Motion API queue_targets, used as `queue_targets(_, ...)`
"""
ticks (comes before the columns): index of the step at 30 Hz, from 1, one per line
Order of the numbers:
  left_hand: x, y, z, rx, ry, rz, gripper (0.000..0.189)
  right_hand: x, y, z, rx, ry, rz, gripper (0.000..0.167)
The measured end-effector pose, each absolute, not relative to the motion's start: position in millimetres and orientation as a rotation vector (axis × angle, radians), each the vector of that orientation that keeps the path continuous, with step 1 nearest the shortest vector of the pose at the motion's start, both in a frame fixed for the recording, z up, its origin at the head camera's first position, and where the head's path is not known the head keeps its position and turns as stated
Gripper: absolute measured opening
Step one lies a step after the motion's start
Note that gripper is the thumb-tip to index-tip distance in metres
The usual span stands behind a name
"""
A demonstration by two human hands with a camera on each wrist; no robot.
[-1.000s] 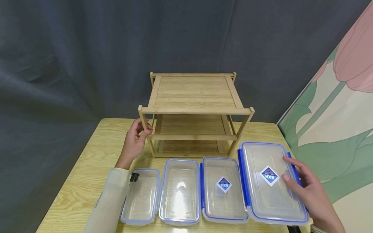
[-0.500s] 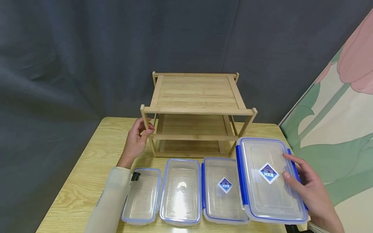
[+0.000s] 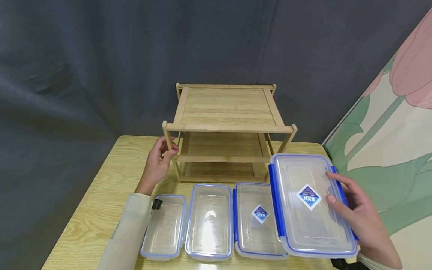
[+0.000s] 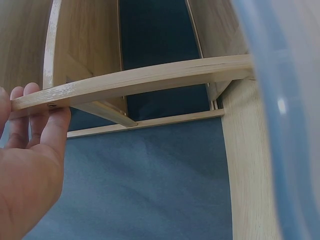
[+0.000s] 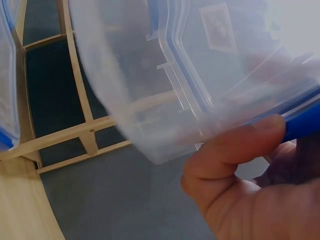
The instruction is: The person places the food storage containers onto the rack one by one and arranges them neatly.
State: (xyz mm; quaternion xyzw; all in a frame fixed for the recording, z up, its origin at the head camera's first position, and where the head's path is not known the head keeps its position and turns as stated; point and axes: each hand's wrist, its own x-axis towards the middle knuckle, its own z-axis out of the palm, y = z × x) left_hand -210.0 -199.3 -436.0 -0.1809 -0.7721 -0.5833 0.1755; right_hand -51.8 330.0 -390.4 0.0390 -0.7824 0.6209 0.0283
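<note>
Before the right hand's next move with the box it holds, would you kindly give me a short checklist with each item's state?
1. Right hand grips the held box: ok.
2. Left hand holds the rack by its front left leg: ok.
3. The held box lined up with the rack: not ok, off to the right.
4. Blue latch by right hand fastened: cannot tell; the hand partly covers it.
5. Other three boxes in a row on the table: ok.

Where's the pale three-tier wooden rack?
Head view: the rack stands centrally behind clear blue-rimmed plastic boxes; the left hand grips its left front post.
</note>
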Motion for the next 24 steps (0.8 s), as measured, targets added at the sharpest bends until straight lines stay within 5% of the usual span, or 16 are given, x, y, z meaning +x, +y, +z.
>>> queue_targets(24,-210.2,-198.6,-436.2,-0.516,-2.177,-1.652,0.034,-59.8,302.5,-367.2,0.282,-2.256,2.046,0.063)
